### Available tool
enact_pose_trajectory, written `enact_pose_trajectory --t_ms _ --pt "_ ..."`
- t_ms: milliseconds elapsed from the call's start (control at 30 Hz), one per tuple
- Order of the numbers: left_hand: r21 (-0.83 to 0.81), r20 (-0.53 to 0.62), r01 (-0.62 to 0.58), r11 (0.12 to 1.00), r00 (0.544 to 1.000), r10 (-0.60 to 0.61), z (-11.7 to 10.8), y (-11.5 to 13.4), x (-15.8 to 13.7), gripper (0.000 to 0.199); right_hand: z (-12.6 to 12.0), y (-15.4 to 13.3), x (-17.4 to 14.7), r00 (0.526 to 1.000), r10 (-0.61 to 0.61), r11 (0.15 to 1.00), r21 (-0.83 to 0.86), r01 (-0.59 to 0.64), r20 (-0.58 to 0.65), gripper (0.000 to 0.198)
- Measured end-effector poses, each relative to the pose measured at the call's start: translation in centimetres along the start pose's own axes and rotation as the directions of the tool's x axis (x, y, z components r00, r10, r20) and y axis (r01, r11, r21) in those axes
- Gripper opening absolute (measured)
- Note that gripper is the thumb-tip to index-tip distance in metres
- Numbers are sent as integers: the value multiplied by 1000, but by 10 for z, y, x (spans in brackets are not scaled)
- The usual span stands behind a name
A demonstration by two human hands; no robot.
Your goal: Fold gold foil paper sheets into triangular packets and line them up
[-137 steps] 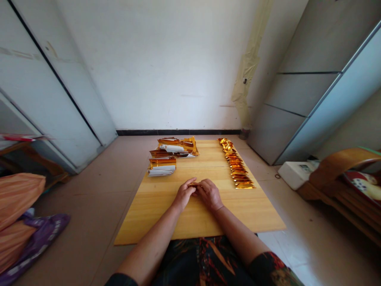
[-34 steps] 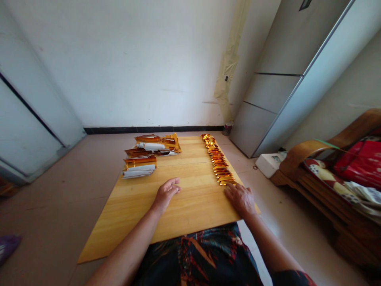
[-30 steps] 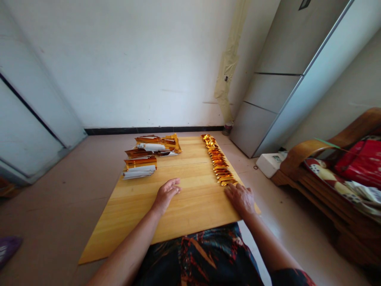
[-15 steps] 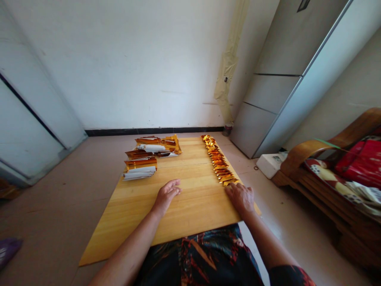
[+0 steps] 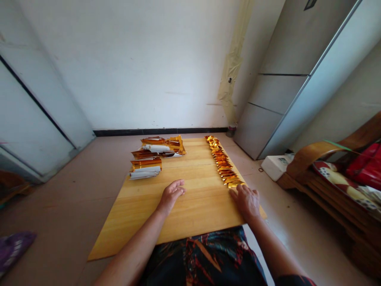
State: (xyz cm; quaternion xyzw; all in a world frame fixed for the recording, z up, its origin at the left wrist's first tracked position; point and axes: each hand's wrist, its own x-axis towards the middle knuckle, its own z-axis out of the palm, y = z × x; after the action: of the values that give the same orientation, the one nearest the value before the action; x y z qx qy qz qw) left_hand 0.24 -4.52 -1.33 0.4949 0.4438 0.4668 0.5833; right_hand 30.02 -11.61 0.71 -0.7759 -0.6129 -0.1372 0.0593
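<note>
Over the middle of a wooden board (image 5: 143, 218), my left hand (image 5: 172, 194) is half curled with its thumb apart and nothing in it. My right hand (image 5: 247, 200) rests at the board's right edge, fingers apart, close to the near end of a row of folded gold foil pieces (image 5: 224, 163). Whether its fingertips touch the nearest piece I cannot tell. On the far left part of the board lie stacks of gold foil paper sheets (image 5: 147, 163) with white undersides, and behind them a looser pile of the same paper (image 5: 175, 145).
A wall (image 5: 149, 71) with a dark skirting strip stands beyond the board. A grey refrigerator (image 5: 268, 107) is at the back right. A white box (image 5: 274, 166) sits beside a wooden bench (image 5: 315, 178). A purple bag (image 5: 14, 250) lies on the floor at left.
The view has turned slightly left, so everything appears further right. My left hand stays over the board. My right hand remains by the row's near end, its thumb side showing a little more apart.
</note>
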Motion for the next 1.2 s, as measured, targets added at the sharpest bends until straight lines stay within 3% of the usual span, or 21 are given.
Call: enact_pose_trajectory --t_ms 133,233,300,400,467,567,667,733,833,1000,1200 --pt "60 16 -36 998 999 35 6 -3 -1 43 0 -20 4 979 -186 978 77 193 -83 29" --pt "248 9 -129 960 991 131 6 -3 1 34 -1 -54 13 931 -341 921 155 358 -129 28" --pt "409 -13 -247 879 961 277 -2 4 4 24 -2 -80 21 903 -406 887 176 427 -142 27" --pt "626 9 -363 690 888 459 -29 28 12 21 -4 -115 35 855 -495 830 206 518 -155 25" --pt "774 4 -336 536 850 527 -53 47 21 23 -3 -133 44 822 -546 793 218 569 -161 23" --pt "923 -20 -185 336 851 524 -84 69 37 27 4 -152 52 788 -592 755 226 615 -169 22" --pt "976 -15 -87 199 888 460 -101 74 52 31 13 -165 53 764 -621 729 231 645 -172 22" --pt "990 -11 -42 135 929 370 -105 72 59 24 19 -170 50 749 -638 712 232 663 -182 22" --pt "996 -17 -8 93 963 267 -104 69 65 22 26 -173 46 728 -653 691 228 686 -210 22" --pt "991 -25 -11 132 963 267 -107 69 67 22 32 -173 44 707 -665 670 226 707 -241 22" --pt "981 82 -157 112 867 492 -109 77 64 19 33 -173 43 702 -661 663 234 712 -263 21"
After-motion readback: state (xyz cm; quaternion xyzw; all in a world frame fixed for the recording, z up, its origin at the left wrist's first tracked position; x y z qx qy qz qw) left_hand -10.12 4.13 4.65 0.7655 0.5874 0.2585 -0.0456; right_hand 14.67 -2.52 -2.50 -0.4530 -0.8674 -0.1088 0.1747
